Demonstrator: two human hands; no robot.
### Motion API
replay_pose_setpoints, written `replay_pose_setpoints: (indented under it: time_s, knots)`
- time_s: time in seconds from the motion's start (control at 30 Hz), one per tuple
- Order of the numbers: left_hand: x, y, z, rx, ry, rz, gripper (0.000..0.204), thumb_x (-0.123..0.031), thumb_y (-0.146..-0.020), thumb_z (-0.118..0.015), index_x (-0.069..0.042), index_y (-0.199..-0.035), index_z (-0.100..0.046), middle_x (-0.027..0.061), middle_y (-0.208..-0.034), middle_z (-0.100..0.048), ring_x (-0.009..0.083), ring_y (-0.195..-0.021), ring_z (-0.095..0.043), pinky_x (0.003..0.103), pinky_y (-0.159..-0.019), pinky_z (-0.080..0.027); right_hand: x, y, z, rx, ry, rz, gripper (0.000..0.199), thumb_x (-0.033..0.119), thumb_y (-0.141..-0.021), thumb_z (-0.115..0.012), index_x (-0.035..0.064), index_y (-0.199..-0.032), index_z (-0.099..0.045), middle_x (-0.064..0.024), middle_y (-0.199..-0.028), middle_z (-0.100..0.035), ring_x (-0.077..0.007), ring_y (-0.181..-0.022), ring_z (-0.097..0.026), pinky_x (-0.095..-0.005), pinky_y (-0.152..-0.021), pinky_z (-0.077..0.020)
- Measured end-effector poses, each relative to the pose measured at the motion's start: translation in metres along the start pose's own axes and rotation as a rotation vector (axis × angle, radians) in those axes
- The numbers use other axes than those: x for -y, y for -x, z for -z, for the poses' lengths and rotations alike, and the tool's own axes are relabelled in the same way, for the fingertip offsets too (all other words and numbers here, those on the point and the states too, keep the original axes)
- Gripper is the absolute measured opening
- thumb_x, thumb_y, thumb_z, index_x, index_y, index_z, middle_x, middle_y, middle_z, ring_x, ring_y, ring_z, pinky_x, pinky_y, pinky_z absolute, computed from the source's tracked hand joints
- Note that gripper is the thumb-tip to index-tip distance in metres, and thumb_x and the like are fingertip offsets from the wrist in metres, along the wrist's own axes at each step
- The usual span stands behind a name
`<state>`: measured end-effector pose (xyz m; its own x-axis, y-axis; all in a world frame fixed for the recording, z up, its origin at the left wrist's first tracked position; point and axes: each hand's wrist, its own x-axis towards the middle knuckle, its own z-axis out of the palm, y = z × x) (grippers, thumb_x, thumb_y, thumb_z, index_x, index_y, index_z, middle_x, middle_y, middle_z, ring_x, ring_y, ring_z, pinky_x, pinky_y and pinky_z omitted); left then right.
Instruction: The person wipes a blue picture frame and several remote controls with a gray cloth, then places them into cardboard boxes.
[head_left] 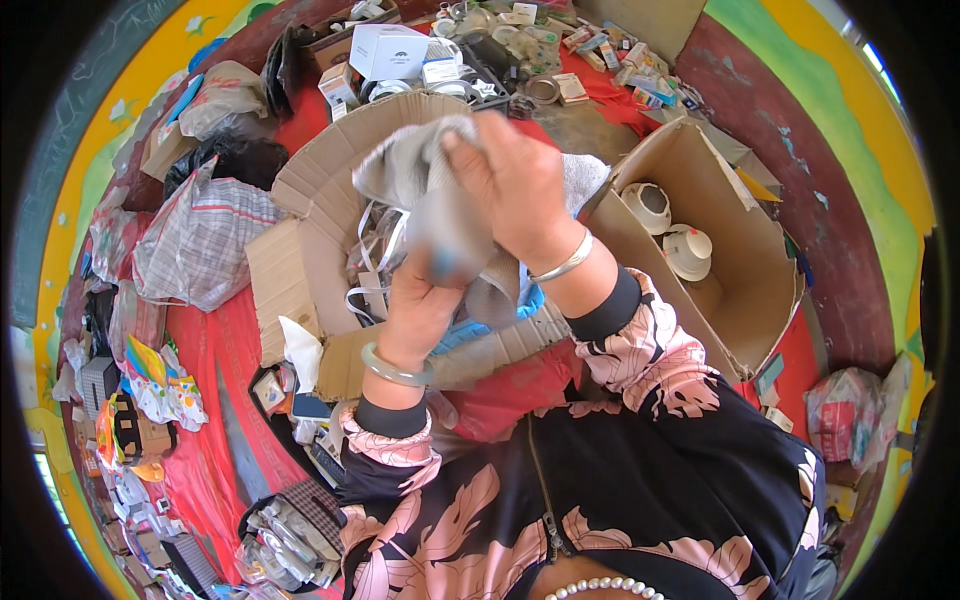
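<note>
Both of my hands are raised over an open cardboard box (335, 150). My right hand (515, 185) pinches a light grey cloth (405, 165) from above. Lower down, my left hand (420, 300) is closed around the bottom of a whitish-grey bundle that is smeared by motion. Whether the cloth is wrapped around something there, I cannot tell. Inside the box, white straps (385, 245) and a blue item (480, 328) show below my hands; more grey fabric hangs over its right side.
A second cardboard box (740, 290) on the right holds two white cup-shaped items (687, 252). Behind are a white carton (388, 52) and piles of small boxes (630, 65). A plaid bag (205, 235) stands at left, above red sheeting (215, 350) and a tray of plastic-wrapped items (290, 540).
</note>
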<state>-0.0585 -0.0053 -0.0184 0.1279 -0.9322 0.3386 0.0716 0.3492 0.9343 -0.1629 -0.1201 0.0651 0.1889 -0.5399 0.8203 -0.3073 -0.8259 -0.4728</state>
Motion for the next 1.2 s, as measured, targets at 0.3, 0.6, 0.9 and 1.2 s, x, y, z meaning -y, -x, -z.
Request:
replay_pose_setpoints:
  time_s: [0.3, 0.6, 0.9, 1.2]
  knots:
    - [-0.030, -0.006, 0.012, -0.301, 0.226, 0.047, 0.036, -0.009, -0.089, -0.056, -0.001, -0.123, -0.050, 0.0046, -0.117, -0.056, 0.0129, -0.105, -0.052, 0.030, -0.092, -0.041, -0.066, -0.052, 0.101, -0.505, -0.938, -0.390, 0.031, 0.024, -0.096, -0.045, -0.0009, -0.110, -0.057, -0.0089, -0.106, -0.061, -0.0171, -0.092, -0.059, -0.0296, -0.081, -0.0485]
    - [-0.032, -0.008, 0.009, -0.218, 0.042, -0.024, 0.039, -0.016, -0.088, -0.059, 0.001, -0.122, -0.050, 0.0056, -0.116, -0.056, 0.0139, -0.104, -0.051, 0.030, -0.091, -0.040, -0.019, -0.021, 0.028, 0.294, 0.128, 0.390, 0.026, 0.031, -0.077, -0.066, 0.0088, -0.090, -0.062, -0.0090, -0.076, -0.061, -0.0248, -0.070, -0.060, -0.0379, -0.069, -0.0474]
    - [-0.025, -0.002, 0.014, -0.121, -0.038, -0.091, 0.044, -0.016, -0.087, -0.061, 0.003, -0.124, -0.047, 0.0068, -0.118, -0.056, 0.0158, -0.107, -0.052, 0.030, -0.093, -0.039, -0.016, -0.009, 0.021, 0.023, 0.216, 0.203, 0.022, 0.025, -0.083, -0.062, 0.0085, -0.069, -0.058, -0.0106, -0.054, -0.052, -0.0303, -0.050, -0.053, -0.0362, -0.046, -0.0415]
    - [-0.033, 0.006, 0.002, -0.161, -0.570, -0.298, 0.030, -0.010, -0.086, -0.060, 0.000, -0.114, -0.056, 0.0097, -0.095, -0.064, 0.0179, -0.083, -0.061, 0.028, -0.077, -0.046, -0.035, -0.026, 0.054, -0.244, -0.588, -0.498, 0.033, 0.032, -0.091, -0.054, 0.0047, -0.075, -0.060, -0.0044, -0.060, -0.055, -0.0132, -0.054, -0.055, -0.0311, -0.048, -0.0442]
